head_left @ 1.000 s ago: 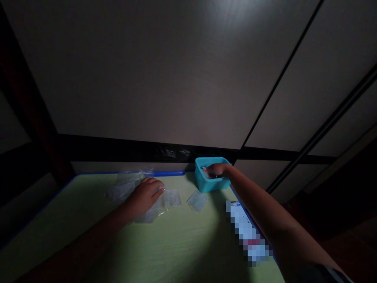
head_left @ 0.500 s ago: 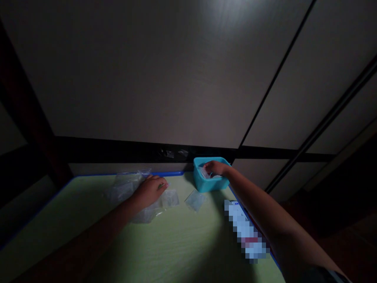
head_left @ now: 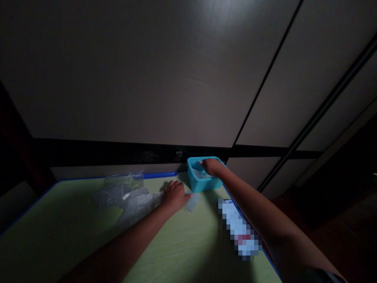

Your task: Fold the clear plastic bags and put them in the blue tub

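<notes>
My left hand [head_left: 176, 196] lies palm down on the table with its fingers and thumb spread. Its thumb reaches the edge of a small clear packet [head_left: 193, 201]. Crumpled clear plastic bags [head_left: 134, 202] are spread to the left of this hand, partly under the wrist. Over the rim of a turquoise plastic basket [head_left: 205, 184] reaches my right hand [head_left: 212, 167], thumb held apart, with nothing visible in it; its lower fingers are partly hidden. Pale clear packets [head_left: 200, 173] lie inside the basket, just below that hand.
The pale green table [head_left: 182, 247] has a blue edge. A blurred-out white and blue item [head_left: 240, 232] lies along its right side, by my right forearm. Behind the table stands a grey panelled cabinet [head_left: 141, 86] with a dark band.
My left hand has moved right, from the plastic bags to the small packet, and its fingers have spread. The white packet at my right fingers is now down in the basket, out of the hand.
</notes>
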Action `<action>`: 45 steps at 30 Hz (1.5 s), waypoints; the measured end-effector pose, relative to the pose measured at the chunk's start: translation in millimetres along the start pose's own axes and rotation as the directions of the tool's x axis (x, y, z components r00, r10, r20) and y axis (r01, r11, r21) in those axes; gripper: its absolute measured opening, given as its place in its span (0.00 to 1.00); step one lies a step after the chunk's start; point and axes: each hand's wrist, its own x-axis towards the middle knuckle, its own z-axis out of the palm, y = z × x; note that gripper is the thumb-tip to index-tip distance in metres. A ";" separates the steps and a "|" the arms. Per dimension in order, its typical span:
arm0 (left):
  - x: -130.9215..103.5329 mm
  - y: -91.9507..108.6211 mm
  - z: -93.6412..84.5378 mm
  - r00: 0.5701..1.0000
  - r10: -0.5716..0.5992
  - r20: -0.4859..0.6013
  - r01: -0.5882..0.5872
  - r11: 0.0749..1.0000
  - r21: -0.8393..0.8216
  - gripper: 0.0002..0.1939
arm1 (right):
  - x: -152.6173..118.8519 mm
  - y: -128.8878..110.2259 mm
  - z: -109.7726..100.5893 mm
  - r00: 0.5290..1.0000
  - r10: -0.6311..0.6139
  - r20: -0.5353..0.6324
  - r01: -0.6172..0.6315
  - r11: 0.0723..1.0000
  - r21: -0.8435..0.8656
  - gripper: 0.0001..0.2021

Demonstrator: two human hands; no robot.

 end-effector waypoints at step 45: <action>26.6 24.2 -55.6 0.879 0.373 -0.299 -0.465 0.810 -0.356 0.12 | -12.4 71.9 -54.7 0.990 0.035 -0.137 0.043 0.846 0.532 0.11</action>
